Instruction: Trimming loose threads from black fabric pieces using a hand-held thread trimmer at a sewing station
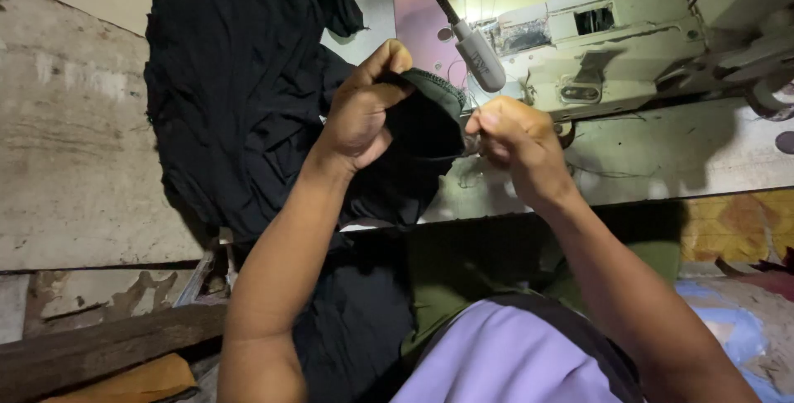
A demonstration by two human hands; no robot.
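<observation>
My left hand (360, 109) grips a fold of black fabric (240, 89) whose stitched edge curls over my fingers. My right hand (517, 138) pinches the same fabric's edge just right of it, fingers closed tight. Both hands are raised in front of a cream sewing machine (612, 35), close to its small lamp (480, 57). The rest of the black cloth spreads over the table to the left and hangs down toward my lap.
The pale sewing table (662, 155) runs under the machine to the right. A worn board surface (74, 163) lies at the left, with a wooden plank (99, 345) below it. Patterned cloth (736, 229) sits at the lower right.
</observation>
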